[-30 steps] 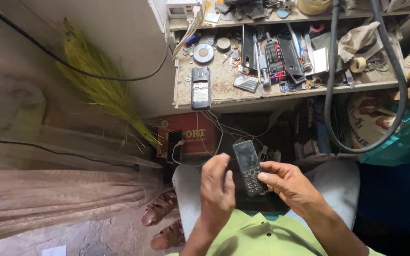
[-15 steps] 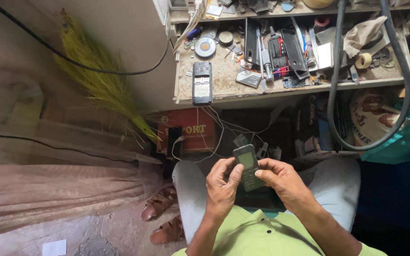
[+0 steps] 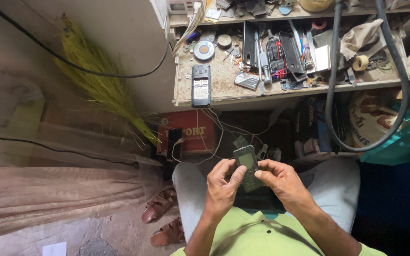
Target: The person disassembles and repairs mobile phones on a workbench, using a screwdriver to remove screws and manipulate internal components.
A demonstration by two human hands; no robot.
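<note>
A small dark keypad phone (image 3: 247,166) is held upright over my lap, screen and keys facing me. My left hand (image 3: 223,186) grips its left side, thumb pressed on the keypad. My right hand (image 3: 281,182) holds the right side with the thumb on the keys too. On the worktable (image 3: 224,92) ahead lies a second phone (image 3: 200,85) with its back cover off, near the front edge.
The worktable carries several tools, a round disc (image 3: 204,50), a tape roll (image 3: 360,62) and a cloth (image 3: 359,35). A thick black hose (image 3: 330,95) loops at the right. A grass broom (image 3: 100,85) leans at left. A red box (image 3: 193,137) and sandals (image 3: 160,206) sit below.
Both hands have drawn the phone lower and closer to my body. The view has tilted, so the worktable sits higher in the frame.
</note>
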